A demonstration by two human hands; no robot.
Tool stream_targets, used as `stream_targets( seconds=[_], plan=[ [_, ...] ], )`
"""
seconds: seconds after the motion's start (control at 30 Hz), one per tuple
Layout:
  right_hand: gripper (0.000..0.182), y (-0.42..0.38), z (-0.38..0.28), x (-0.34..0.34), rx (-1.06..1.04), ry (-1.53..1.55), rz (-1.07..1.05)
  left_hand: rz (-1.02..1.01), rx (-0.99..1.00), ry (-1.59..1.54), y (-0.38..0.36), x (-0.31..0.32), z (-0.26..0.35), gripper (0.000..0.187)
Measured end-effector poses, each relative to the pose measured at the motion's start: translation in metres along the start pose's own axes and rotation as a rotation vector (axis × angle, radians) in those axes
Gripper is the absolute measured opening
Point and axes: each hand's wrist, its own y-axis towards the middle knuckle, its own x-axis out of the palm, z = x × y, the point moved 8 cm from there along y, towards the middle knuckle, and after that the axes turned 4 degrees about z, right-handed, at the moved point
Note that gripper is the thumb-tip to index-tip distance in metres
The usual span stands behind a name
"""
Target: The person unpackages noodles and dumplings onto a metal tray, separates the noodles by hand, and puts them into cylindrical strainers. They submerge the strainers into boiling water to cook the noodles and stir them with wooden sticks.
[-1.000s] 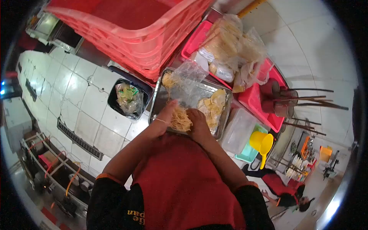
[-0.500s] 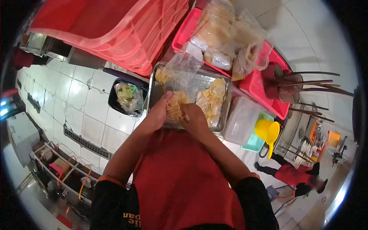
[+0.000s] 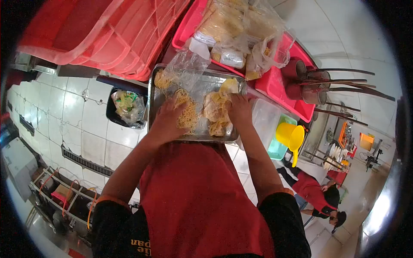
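A metal tray (image 3: 195,79) lies in front of me with noodles and pale, floury food pieces on it. My left hand (image 3: 165,122) is over the left side of the tray, its fingers spread against a loosened heap of thin yellow noodles (image 3: 187,114). At the right side, my right hand (image 3: 241,112) touches the edge of the flat, pale yellow floury pieces (image 3: 214,107) with its fingers stretched out; its fingertips are partly hidden. Another noodle clump (image 3: 163,79) sits in the tray's far left corner, beside a clear plastic bag (image 3: 185,66).
A big red crate (image 3: 116,38) stands far left. Pink trays (image 3: 297,99) hold bagged noodles (image 3: 223,26) and long-handled strainers (image 3: 297,69). A black bin (image 3: 112,112) with scraps is left; a clear container (image 3: 263,118) and yellow dipper (image 3: 296,137) are right. A person (image 3: 312,189) stands farther off.
The noodle heap that both hands held now lies loose on the tray. My left hand stays on it, while my right hand has moved right to the floury pieces. The view has shifted slightly.
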Motion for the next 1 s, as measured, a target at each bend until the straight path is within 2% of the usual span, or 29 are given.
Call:
stream_targets(
  seconds=[0.03, 0.13, 0.2, 0.3, 0.33, 0.4, 0.43, 0.53, 0.6, 0.67, 0.73, 0.77, 0.83, 0.9, 0.93, 0.97, 1.0],
  plan=[
    [0.029, 0.006, 0.001, 0.003, -0.025, -0.114, -0.042, 0.006, -0.002, -0.003, 0.001, 0.006, -0.004, 0.059],
    [0.028, 0.013, 0.011, 0.017, -0.021, -0.087, -0.044, -0.057, 0.108, 0.082, 0.004, 0.027, -0.004, 0.056],
    [0.026, 0.015, 0.020, 0.023, -0.036, -0.055, -0.094, -0.095, -0.023, -0.295, 0.004, 0.020, -0.004, 0.047],
    [0.022, 0.012, 0.026, 0.015, -0.013, 0.019, -0.132, -0.011, 0.051, -0.321, 0.003, -0.004, 0.013, 0.052],
    [0.020, 0.014, 0.027, 0.007, 0.028, 0.055, -0.116, 0.001, 0.041, -0.321, 0.003, 0.000, 0.005, 0.052],
    [0.019, 0.018, 0.016, -0.020, 0.034, 0.151, -0.064, -0.058, -0.029, -0.044, 0.001, 0.025, -0.016, 0.060],
    [0.019, 0.019, 0.015, -0.033, 0.055, 0.244, -0.003, -0.051, -0.037, -0.048, 0.000, 0.024, -0.015, 0.060],
    [0.018, 0.010, 0.013, -0.049, 0.009, 0.273, 0.048, 0.024, -0.059, 0.004, -0.003, 0.022, -0.014, 0.067],
    [0.014, 0.006, 0.007, -0.061, 0.022, 0.291, 0.096, -0.070, -0.025, -0.001, -0.006, 0.037, -0.019, 0.070],
    [0.010, 0.004, 0.001, -0.073, 0.046, 0.305, 0.157, -0.082, -0.039, -0.003, 0.000, 0.046, -0.028, 0.070],
    [0.006, 0.003, 0.007, -0.071, 0.189, 0.594, 0.102, -0.093, -0.040, -0.006, 0.008, 0.050, -0.030, 0.069],
    [0.006, 0.005, 0.009, -0.068, 0.183, 0.592, 0.094, -0.088, -0.053, -0.085, 0.009, 0.049, -0.030, 0.065],
    [0.003, -0.003, 0.028, -0.053, 0.379, 0.908, 0.085, -0.094, -0.067, -0.167, 0.002, 0.044, -0.023, 0.061],
    [0.005, -0.010, 0.030, -0.051, 0.363, 0.847, 0.047, 0.173, 0.000, 0.096, 0.004, 0.012, -0.002, 0.060],
    [0.008, -0.006, 0.028, -0.048, 0.332, 0.793, -0.003, 0.182, 0.001, 0.096, 0.011, 0.012, 0.002, 0.060],
    [0.008, -0.002, 0.016, -0.051, 0.325, 0.793, -0.011, 0.269, 0.068, -0.080, 0.013, 0.008, 0.013, 0.060],
    [0.009, -0.004, 0.000, -0.058, 0.330, 0.964, 0.062, 0.345, 0.133, -0.261, 0.010, 0.005, 0.025, 0.060]
  ],
)
